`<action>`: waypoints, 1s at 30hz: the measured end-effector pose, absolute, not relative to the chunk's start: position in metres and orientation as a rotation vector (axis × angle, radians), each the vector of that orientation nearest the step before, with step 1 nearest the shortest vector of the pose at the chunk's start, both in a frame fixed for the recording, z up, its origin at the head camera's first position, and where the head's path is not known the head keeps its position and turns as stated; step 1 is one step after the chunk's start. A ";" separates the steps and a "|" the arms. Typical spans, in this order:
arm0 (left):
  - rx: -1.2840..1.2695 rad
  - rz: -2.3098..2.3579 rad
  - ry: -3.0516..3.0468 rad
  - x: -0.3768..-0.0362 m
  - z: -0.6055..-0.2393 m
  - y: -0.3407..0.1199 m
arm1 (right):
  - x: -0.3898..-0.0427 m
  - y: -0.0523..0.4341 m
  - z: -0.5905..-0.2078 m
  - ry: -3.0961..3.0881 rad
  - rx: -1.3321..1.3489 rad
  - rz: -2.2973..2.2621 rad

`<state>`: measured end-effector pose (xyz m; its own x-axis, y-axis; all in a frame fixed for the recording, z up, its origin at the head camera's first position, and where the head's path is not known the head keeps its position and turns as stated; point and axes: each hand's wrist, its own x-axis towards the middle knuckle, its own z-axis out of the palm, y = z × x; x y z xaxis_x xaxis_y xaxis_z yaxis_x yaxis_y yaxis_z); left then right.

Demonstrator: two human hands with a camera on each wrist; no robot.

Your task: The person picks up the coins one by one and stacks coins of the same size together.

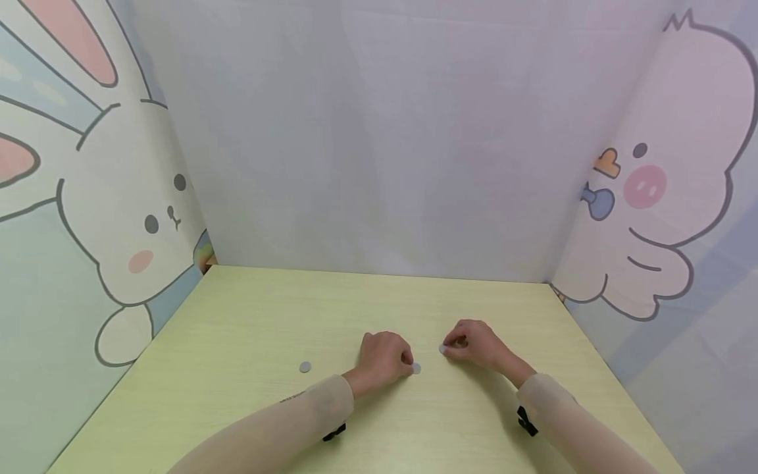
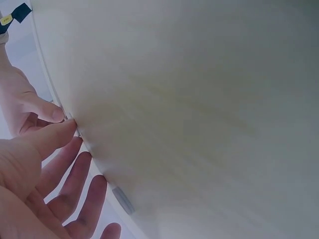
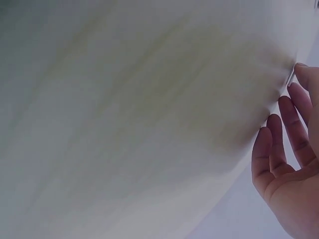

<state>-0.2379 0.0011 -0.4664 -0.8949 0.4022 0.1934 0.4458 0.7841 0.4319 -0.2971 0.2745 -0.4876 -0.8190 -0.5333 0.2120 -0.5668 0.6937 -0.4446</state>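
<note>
Three small flat grey discs show in the head view. My left hand (image 1: 383, 359), palm down, pinches one grey disc (image 1: 417, 368) at its edge between thumb and fingertips, low at the tabletop. To its right, my right hand (image 1: 476, 343) pinches a second grey disc (image 1: 441, 348) by thumb and forefinger; its fingers cover part of it. Left of both hands, the third grey disc (image 1: 304, 367) lies flat on the table, touched by neither hand. In the right wrist view, the right fingertips (image 3: 297, 67) hold a thin disc edge (image 3: 289, 78) close to the surface.
The pale yellow table (image 1: 284, 303) has a plain light curtain (image 1: 379, 145) behind it. Side panels carry a cartoon rabbit (image 1: 112, 217) on the left and a cartoon duck (image 1: 675, 164) on the right. Black straps (image 1: 527, 421) show at the sleeves.
</note>
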 end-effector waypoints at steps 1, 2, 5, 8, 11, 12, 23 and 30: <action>-0.688 -0.734 -2.879 -0.238 -0.466 0.001 | -0.296 0.274 -0.487 -2.828 0.925 0.776; -0.689 -0.733 -2.879 -0.238 -0.466 0.001 | -0.296 0.273 -0.487 -2.826 0.931 0.780; -0.690 -0.733 -2.875 -0.237 -0.466 0.001 | -0.293 0.270 -0.486 -2.806 0.961 0.791; -0.684 -0.731 -2.880 -0.237 -0.467 0.001 | -0.290 0.267 -0.486 -2.779 1.001 0.800; -0.688 -0.734 -2.875 -0.238 -0.467 0.001 | -0.287 0.262 -0.484 -2.774 1.021 0.815; -0.690 -0.731 -2.877 -0.238 -0.467 0.001 | -0.286 0.261 -0.484 -2.775 1.029 0.819; -0.704 -0.724 -2.881 -0.238 -0.466 0.000 | -0.276 0.246 -0.481 -2.768 1.095 0.858; -0.692 -0.725 -2.891 -0.238 -0.467 0.001 | -0.271 0.237 -0.478 -2.744 1.158 0.867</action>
<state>-0.2383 0.0014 -0.4669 -0.8944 0.4076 0.1843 0.4463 0.7856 0.4285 -0.2707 0.2366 -0.4784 -0.7206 -0.6492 0.2435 -0.6712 0.5650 -0.4798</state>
